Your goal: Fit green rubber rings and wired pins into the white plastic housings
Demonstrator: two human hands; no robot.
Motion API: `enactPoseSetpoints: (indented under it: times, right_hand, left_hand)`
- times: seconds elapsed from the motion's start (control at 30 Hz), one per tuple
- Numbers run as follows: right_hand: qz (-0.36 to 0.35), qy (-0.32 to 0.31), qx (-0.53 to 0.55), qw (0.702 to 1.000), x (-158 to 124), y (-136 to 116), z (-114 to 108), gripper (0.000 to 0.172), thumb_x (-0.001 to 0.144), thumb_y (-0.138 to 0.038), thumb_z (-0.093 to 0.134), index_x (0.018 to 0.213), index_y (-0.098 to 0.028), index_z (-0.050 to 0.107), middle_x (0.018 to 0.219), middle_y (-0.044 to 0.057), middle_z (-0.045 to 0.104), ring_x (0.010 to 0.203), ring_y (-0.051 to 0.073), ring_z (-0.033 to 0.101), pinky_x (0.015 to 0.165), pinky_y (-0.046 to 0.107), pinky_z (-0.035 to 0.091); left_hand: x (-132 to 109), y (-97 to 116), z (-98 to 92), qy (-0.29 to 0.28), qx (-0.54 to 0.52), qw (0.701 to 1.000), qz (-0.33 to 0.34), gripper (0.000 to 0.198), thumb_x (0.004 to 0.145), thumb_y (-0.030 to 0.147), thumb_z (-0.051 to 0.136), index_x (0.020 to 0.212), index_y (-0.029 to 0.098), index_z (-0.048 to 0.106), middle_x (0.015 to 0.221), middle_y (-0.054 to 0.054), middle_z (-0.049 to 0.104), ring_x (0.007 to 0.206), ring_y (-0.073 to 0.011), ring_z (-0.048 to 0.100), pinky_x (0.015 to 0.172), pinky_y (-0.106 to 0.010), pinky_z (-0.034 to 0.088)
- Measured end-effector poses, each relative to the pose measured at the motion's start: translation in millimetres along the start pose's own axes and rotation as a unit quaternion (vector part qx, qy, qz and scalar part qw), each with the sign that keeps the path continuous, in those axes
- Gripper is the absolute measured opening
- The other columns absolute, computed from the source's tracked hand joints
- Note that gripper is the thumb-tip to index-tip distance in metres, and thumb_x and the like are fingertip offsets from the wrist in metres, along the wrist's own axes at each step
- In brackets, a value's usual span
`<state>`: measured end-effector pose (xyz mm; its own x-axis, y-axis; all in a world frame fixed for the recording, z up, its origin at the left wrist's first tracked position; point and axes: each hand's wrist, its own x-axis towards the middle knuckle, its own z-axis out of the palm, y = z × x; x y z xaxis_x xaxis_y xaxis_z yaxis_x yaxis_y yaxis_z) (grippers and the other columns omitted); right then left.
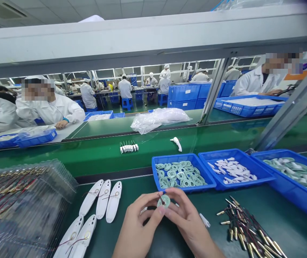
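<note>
Between the fingertips of my left hand point(144, 218) and my right hand point(185, 218) is a small pale green ring point(164, 201). A thin dark wire sticks out of its middle. Both hands are closed on the ring, thumbs at its near edge. Part of a white piece shows behind my left fingers; its shape is mostly hidden. Under my right hand a small white plastic part point(204, 220) lies on the green bench. Just beyond my hands stands a blue tray point(157, 184) of similar green rings point(180, 173).
Blue trays hold white parts point(232, 170) and mixed pieces point(298, 170). Brass-ended wired parts point(247, 225) lie right; white oval shells point(114, 202) and stacked clear trays point(29, 200) left. A green conveyor point(99, 152) runs behind, beneath a metal frame. Co-workers sit beyond.
</note>
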<state>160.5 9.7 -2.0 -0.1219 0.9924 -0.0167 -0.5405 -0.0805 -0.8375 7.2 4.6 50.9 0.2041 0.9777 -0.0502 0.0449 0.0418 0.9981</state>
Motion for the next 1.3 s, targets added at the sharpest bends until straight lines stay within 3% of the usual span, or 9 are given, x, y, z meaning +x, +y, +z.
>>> enactPoseSetpoints:
  times: [0.13,0.27,0.37,0.53,0.7,0.83,1.03,1.2,1.3]
  right_hand:
    - [-0.022,0.007,-0.016,1.000,0.7,-5.6,-2.0,0.024,0.074,-0.036,0.090,0.091,-0.028,0.074,0.102,0.002,0.066,0.086,0.020,0.069,0.082,0.032,0.054]
    - [-0.014,0.021,-0.023,0.999,0.9,-13.7,-5.5,0.024,0.076,-0.040,0.087,0.086,-0.026,0.070,0.117,0.004,0.065,0.082,0.019,0.066,0.078,0.033,0.054]
    - [0.003,0.029,-0.041,0.999,1.5,-14.9,-8.1,0.027,0.080,-0.049,0.082,0.088,-0.026,0.071,0.111,0.005,0.066,0.076,0.017,0.061,0.075,0.032,0.051]
    - [0.022,0.038,-0.058,0.997,3.6,-8.2,-9.8,0.030,0.082,-0.052,0.080,0.080,-0.023,0.074,0.090,0.002,0.062,0.065,0.012,0.050,0.060,0.026,0.042]
    - [0.035,0.044,-0.045,0.997,5.1,-10.0,-10.2,0.033,0.078,-0.051,0.084,0.076,-0.019,0.076,0.087,0.003,0.059,0.062,0.011,0.042,0.054,0.025,0.035]
    - [0.046,0.033,-0.004,0.998,2.1,-18.0,-7.5,0.034,0.080,-0.049,0.081,0.072,-0.019,0.068,0.081,0.001,0.054,0.056,0.008,0.035,0.054,0.026,0.032]
    - [0.054,-0.007,-0.022,0.998,-4.7,-20.9,-4.3,0.030,0.086,-0.047,0.076,0.075,-0.019,0.068,0.083,0.002,0.054,0.062,0.012,0.037,0.059,0.026,0.035]
    - [-0.001,-0.043,-0.168,0.985,-10.3,-11.7,-10.3,0.030,0.095,-0.047,0.066,0.078,-0.022,0.067,0.083,0.001,0.055,0.070,0.015,0.045,0.061,0.026,0.036]
    - [-0.071,-0.007,-0.251,0.965,-13.2,-11.2,-9.9,0.028,0.099,-0.041,0.060,0.077,-0.023,0.063,0.079,0.000,0.056,0.069,0.016,0.049,0.060,0.025,0.039]
  left_hand:
    - [-4.9,-6.6,-16.9,0.026,0.124,0.992,-0.014,0.057,0.082,0.027,0.071,0.139,0.029,0.061,0.131,-0.008,0.070,0.120,-0.0276,0.065,0.105,-0.043,0.052]
    - [-0.1,-14.9,-31.8,0.115,0.345,0.931,-0.009,0.061,0.081,0.027,0.067,0.141,0.024,0.059,0.140,-0.011,0.065,0.132,-0.0343,0.055,0.112,-0.054,0.041]
    - [3.2,-20.0,-28.8,0.092,0.403,0.910,-0.028,0.062,0.080,0.026,0.066,0.141,0.019,0.060,0.132,-0.014,0.069,0.125,-0.0378,0.060,0.104,-0.053,0.047]
    - [-1.2,-20.5,-21.0,0.023,0.429,0.903,-0.014,0.058,0.075,0.014,0.065,0.133,0.021,0.068,0.125,-0.011,0.073,0.113,-0.0382,0.066,0.100,-0.053,0.051]
    - [-4.5,-10.4,-31.1,0.035,0.349,0.936,0.016,0.044,0.081,0.016,0.063,0.124,0.024,0.073,0.123,-0.008,0.074,0.114,-0.0298,0.069,0.101,-0.043,0.053]
    - [-10.2,-1.3,-34.7,0.055,0.228,0.971,0.037,0.040,0.082,0.021,0.069,0.120,0.031,0.074,0.125,-0.003,0.074,0.110,-0.0239,0.070,0.092,-0.032,0.059]
    - [-22.0,0.6,-28.3,0.063,0.111,0.989,0.077,0.044,0.075,0.018,0.079,0.115,0.034,0.078,0.122,-0.004,0.076,0.110,-0.0245,0.071,0.091,-0.028,0.059]
    - [-22.8,-0.6,-16.5,0.049,-0.089,0.995,0.024,0.037,0.075,0.027,0.084,0.112,0.031,0.080,0.115,-0.006,0.076,0.101,-0.0242,0.073,0.086,-0.028,0.060]
    - [-19.8,-3.0,-11.7,0.023,-0.199,0.979,-0.038,0.040,0.078,0.040,0.084,0.116,0.028,0.078,0.111,-0.008,0.076,0.095,-0.0254,0.074,0.081,-0.033,0.062]
